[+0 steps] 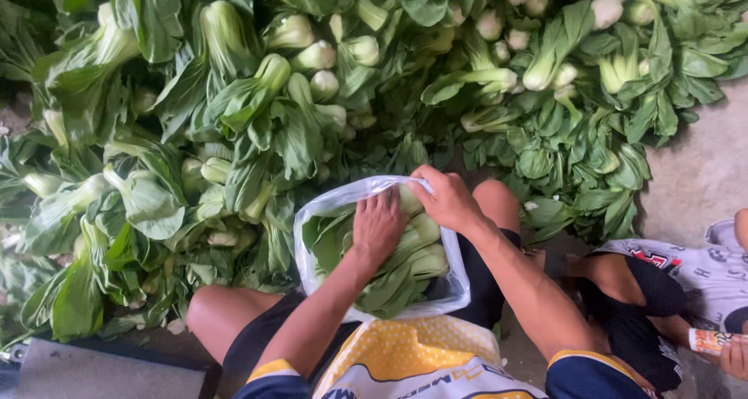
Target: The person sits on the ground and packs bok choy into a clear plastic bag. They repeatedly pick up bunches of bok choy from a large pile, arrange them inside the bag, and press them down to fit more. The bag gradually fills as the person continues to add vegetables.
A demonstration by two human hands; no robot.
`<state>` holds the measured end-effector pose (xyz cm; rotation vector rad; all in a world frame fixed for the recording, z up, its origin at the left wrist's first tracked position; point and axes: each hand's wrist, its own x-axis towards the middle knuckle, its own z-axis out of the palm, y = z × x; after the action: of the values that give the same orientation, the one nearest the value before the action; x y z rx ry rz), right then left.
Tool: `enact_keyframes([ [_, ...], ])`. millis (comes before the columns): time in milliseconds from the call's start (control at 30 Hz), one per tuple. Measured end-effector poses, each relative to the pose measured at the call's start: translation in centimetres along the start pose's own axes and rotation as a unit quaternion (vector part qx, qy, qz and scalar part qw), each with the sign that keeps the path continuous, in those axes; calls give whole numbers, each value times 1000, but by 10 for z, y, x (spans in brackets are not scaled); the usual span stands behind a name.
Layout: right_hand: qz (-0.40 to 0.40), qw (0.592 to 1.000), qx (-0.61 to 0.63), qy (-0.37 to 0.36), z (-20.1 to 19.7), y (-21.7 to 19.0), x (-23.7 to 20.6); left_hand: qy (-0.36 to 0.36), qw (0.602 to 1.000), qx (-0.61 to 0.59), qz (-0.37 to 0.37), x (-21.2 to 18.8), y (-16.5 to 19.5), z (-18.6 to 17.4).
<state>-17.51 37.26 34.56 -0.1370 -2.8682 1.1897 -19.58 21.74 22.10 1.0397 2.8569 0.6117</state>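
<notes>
bok choy heap (257,111) | concrete floor (701,173) | second person's patterned clothing (701,270)

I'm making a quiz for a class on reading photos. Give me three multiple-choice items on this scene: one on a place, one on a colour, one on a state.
1. Where is the left hand?
A. Inside the plastic bag, on the greens
B. On the floor
C. On the knee

2. What colour are the leaves in the heap of greens?
A. Purple
B. Green
C. Yellow

3. How is the right hand?
A. Hanging free
B. Flat on the floor
C. Gripping the bag's rim

Answers:
1 A: its palm presses the greens in the bag.
2 B: the leaves are green, on pale stalks.
3 C: its fingers pinch the rim, holding it open.
</notes>
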Motion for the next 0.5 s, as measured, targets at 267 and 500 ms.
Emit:
enact_keyframes([
  [267,56,998,0,-4,0,-11,5,-57,995,-62,-43,1,-11,19],
  [500,51,998,-33,-6,10,-24,1,-37,997,-73,-3,10,-18,18],
])
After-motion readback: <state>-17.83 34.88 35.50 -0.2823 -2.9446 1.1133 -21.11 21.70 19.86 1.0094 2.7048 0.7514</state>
